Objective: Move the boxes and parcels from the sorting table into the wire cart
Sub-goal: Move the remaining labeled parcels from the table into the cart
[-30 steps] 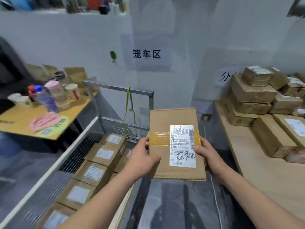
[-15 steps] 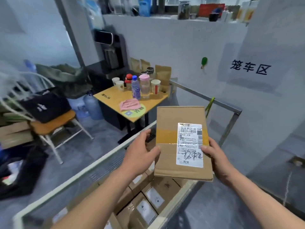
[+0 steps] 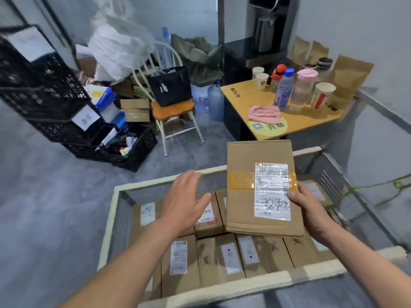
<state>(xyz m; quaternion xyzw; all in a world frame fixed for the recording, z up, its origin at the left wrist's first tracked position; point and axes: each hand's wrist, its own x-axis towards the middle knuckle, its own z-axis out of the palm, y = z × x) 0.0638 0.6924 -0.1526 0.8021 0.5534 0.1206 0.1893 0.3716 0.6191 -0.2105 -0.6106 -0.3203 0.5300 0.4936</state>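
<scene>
A flat cardboard box (image 3: 244, 196) with yellow tape and a white shipping label hangs above the wire cart (image 3: 155, 182). My right hand (image 3: 309, 210) grips its right edge, thumb on the label. My left hand (image 3: 184, 201) is off the box, fingers spread and relaxed, hovering over the cart's left half. Inside the cart lie several labelled cardboard boxes (image 3: 229, 256) packed side by side. The sorting table is out of view.
A yellow side table (image 3: 311, 123) with cups, bottles and a pink cloth stands behind the cart. A chair (image 3: 171, 112) with a black bag, stacked black crates (image 3: 55, 103) and clutter fill the back left. Grey floor lies left of the cart.
The view swung left from the sorting table to the cart. My left hand let go of the box, which my right hand alone now holds over the cart.
</scene>
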